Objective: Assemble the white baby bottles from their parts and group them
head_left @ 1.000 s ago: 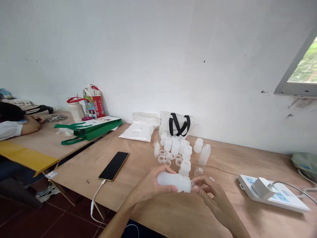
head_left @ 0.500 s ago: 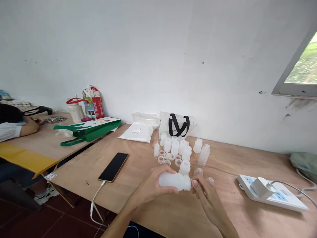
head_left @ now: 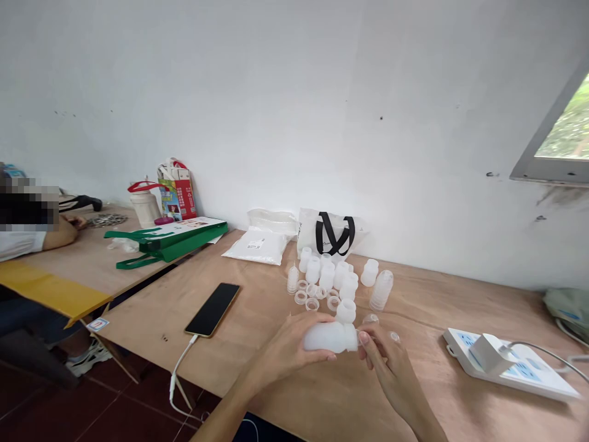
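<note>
My left hand is wrapped round a translucent white plastic bottle, held on its side above the table with its mouth to the right. At that mouth my right hand pinches a small translucent piece, mostly hidden by the fingers. Just behind stands another bottle, upright, with several more like it grouped farther back. Translucent rings lie near them, beside a short stack of small translucent pieces. A stack of clear domed covers stands to the right. Another clear domed piece shows beyond my right hand.
A phone on a charging cable lies left on the wooden table. White packages and a black-handled bag rest by the wall. At right sits a power strip. A person's arm rests on the left table.
The view has shifted slightly. Both hands keep the bottle and the small piece together at the bottle's mouth, with little visible movement.
</note>
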`<state>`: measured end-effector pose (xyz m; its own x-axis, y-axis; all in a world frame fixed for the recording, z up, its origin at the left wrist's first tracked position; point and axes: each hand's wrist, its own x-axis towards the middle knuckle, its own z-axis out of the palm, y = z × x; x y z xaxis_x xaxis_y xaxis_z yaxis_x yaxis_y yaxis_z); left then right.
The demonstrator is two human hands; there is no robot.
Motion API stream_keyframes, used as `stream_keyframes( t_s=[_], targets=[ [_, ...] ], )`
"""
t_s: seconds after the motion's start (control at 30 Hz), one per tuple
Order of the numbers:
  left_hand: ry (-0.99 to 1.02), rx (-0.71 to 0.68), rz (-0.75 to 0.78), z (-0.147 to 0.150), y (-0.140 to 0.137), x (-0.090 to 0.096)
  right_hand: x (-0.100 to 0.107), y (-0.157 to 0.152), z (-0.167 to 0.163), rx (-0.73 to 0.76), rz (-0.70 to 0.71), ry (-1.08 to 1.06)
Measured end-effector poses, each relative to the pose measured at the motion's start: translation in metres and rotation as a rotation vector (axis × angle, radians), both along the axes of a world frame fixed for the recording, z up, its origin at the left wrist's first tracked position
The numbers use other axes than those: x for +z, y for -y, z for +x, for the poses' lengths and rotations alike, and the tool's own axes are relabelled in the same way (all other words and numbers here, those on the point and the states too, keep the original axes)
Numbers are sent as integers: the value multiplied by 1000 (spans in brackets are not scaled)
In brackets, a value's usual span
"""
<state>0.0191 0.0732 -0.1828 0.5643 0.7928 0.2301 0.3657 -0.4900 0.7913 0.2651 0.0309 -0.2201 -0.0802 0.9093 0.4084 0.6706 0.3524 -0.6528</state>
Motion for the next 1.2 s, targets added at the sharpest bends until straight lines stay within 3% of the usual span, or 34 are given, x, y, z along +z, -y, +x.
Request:
stream_keyframes(
  t_s=[0.13,0.23,0.33,0.47,0.6,0.73,0.83,0.93,1.07,1.2],
  targets=[
    [98,24,-21,2,2,4,0,-1,6,10,-85,-96],
    [195,126,-100,0,1,5,1,-4,24,-141,-92,-126],
    [281,211,-161,-6,-2,7,1,-10,53,-304,-127,16],
    [298,285,-145,-13,-5,13,-9,-13,86,-362,-163,221],
    [270,300,-90,-17,-3,19,-22,-13,94,-352,-183,308],
    [285,247,-7,-20,-6,18,-20,-13,91,-349,-326,379],
    [299,204,43,-23,-9,17,-8,-11,93,-375,-385,262],
    [272,234,-29,-26,-9,18,6,-6,95,-351,-327,-10],
    [247,210,-111,-27,-7,19,18,3,82,-96,-197,-336],
    [258,108,-68,-19,-4,15,18,3,59,22,-120,-396]
  ],
)
